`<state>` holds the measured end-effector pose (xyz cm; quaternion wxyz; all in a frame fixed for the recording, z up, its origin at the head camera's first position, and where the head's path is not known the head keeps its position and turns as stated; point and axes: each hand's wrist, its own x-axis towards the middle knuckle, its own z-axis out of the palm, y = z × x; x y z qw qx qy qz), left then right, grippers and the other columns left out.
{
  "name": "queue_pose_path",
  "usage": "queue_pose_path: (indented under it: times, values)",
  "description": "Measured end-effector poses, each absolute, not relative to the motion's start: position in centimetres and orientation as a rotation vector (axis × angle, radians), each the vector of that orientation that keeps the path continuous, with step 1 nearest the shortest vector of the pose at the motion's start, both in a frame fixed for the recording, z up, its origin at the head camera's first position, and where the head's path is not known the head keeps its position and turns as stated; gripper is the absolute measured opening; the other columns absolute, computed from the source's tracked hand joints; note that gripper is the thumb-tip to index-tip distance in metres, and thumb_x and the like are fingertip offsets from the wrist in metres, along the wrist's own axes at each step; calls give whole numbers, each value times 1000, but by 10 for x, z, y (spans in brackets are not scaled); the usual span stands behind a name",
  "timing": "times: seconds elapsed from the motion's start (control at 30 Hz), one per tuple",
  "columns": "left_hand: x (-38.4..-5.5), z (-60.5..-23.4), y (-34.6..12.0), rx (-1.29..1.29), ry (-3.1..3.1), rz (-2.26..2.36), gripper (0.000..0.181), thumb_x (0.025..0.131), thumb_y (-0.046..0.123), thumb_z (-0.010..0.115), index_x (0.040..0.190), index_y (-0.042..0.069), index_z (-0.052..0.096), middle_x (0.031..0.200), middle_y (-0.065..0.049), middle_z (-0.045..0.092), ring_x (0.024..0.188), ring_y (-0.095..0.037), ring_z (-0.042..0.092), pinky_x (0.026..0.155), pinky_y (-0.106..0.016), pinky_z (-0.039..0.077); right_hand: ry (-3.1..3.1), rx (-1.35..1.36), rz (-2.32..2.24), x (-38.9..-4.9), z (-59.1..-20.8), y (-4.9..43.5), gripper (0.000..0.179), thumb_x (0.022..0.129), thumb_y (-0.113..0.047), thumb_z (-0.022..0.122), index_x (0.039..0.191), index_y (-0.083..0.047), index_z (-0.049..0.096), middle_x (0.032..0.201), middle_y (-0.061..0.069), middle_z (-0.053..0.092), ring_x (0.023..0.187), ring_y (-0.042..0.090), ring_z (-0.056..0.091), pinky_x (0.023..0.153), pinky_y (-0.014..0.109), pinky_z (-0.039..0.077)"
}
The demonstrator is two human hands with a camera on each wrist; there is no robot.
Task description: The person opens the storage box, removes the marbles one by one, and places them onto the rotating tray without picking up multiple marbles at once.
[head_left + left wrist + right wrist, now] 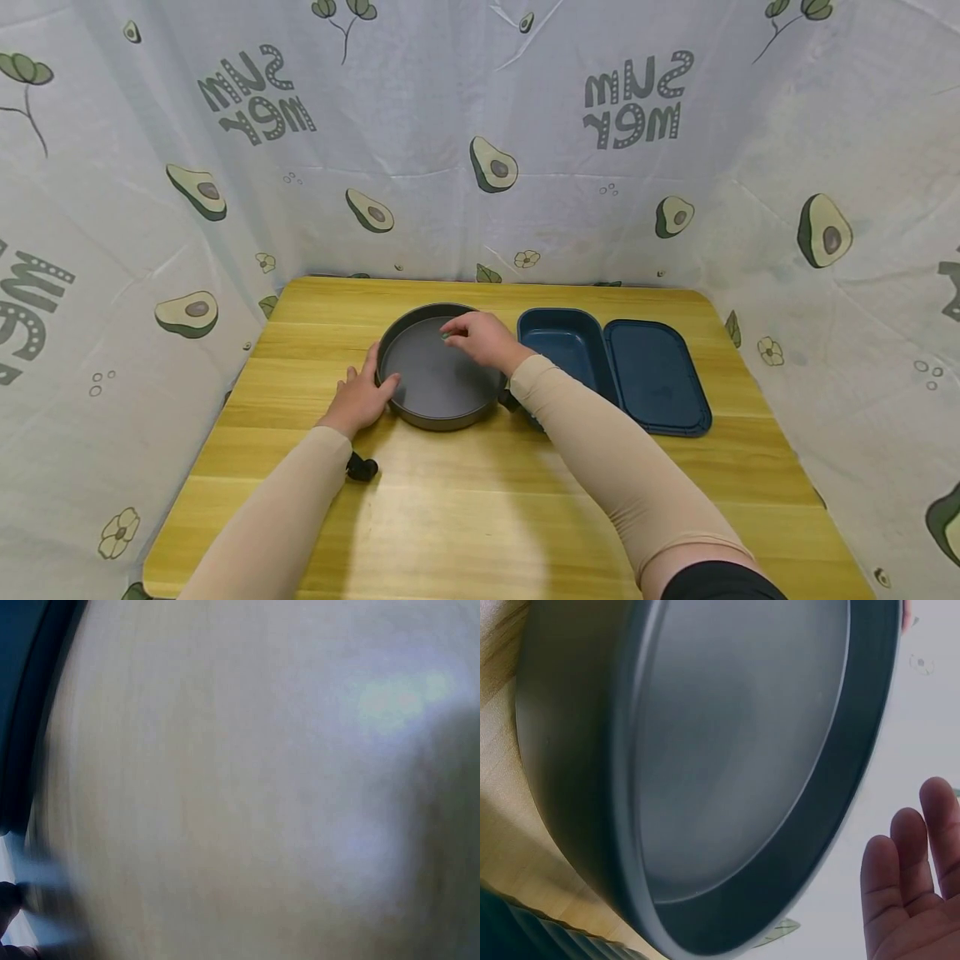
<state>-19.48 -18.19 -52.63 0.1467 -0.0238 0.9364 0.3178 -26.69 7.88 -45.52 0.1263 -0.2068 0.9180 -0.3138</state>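
Observation:
A round dark grey pan (pixel 442 375) with a raised rim sits on the table left of the blue container. My left hand (pixel 356 400) holds its left side, thumb over the rim and forefinger along the outer wall. Over the pan's upper right part is my right hand (pixel 483 340), thumb and fingers together on a small greenish thing (pixel 445 335), too small to name. The right wrist view has the pan (pixel 742 750) large, with several straightened fingers (pixel 881 881) at lower right; the pinch itself is out of frame there.
A dark blue rectangular container (pixel 570 337) stands right of the pan, beside its flat blue lid (pixel 660 379). My right forearm covers part of the container. The yellow wooden table (pixel 450 517) ends at a printed cloth (pixel 420 133) behind and at the sides.

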Motion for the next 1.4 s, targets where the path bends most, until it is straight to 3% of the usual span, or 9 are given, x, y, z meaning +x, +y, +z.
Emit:
queue_pose_path:
  times: [1.4]
  values:
    - [-193,-524,-176,-61,2706,935,83,109,57,40,171,28,-8,170,-40,7,152,-70,4,122,-79,9,2680,-562,-955,-272,-454,95,36,106,-29,66,140,-18,70,125,2,75,107,20,68,90,37,59]
